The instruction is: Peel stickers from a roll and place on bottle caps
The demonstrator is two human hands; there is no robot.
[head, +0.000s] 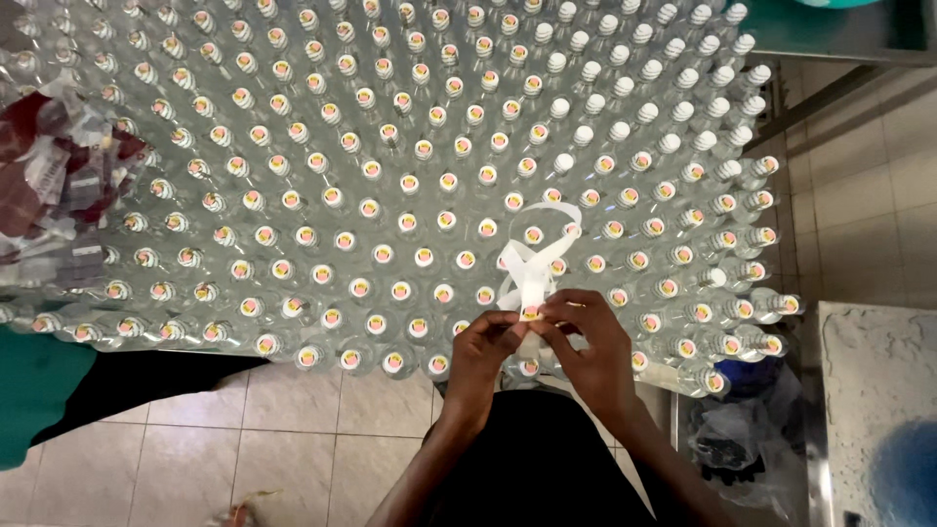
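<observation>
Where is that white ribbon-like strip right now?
In the head view, the white strip loops up just right of centre over the capped clear bottles. Its lower end is pinched between the left hand and right hand at the near edge.

Between my left hand (485,344) and right hand (589,342) I see a white label strip (532,262), looping up and away from my fingertips over the bottle tops; one small round sticker, pink and yellow, sits on it right at my fingertips. The same round pink-and-yellow stickers (405,222) cover most bottle caps ahead of and to both sides of my hands. Farther out, ahead and to the right, a patch of caps (625,102) is plain white. Far off to my left lies crumpled dark red and clear wrapping (54,166) on the bottles.
</observation>
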